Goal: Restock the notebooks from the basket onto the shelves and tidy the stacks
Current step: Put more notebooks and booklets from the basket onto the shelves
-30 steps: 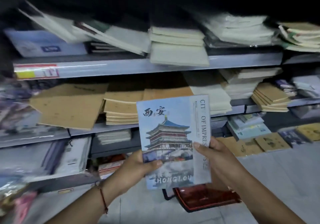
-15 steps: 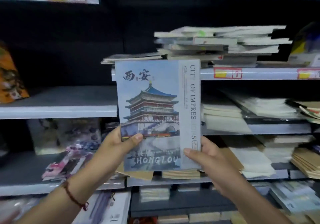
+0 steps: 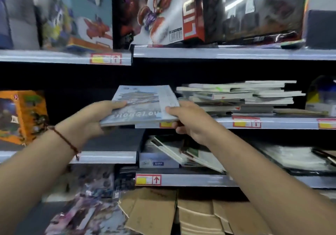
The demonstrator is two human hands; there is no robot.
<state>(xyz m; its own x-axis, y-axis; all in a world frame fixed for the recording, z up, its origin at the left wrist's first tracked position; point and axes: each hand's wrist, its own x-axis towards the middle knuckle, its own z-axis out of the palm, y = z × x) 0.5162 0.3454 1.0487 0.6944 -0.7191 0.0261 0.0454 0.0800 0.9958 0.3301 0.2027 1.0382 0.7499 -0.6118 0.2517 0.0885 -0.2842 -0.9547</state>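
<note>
A pale blue notebook (image 3: 143, 105) with a tower picture lies almost flat at shelf height, its far end reaching in over the middle shelf (image 3: 283, 122). My left hand (image 3: 98, 114) grips its near left corner, thumb on the cover. My right hand (image 3: 189, 118) pinches its near right edge. An untidy stack of white notebooks (image 3: 240, 94) sits on that shelf just right of the held one. The basket is out of view.
Toy boxes (image 3: 160, 11) fill the top shelf. An orange box (image 3: 20, 116) stands at the left. Leaning notebooks (image 3: 183, 153) lie on the shelf below. Brown kraft notebooks (image 3: 181, 213) are stacked at the bottom, with loose printed packets (image 3: 87, 211) to their left.
The notebook was upright in front of me; now it is tipped flat and raised to the middle shelf. The view has lifted, showing the toy shelf above.
</note>
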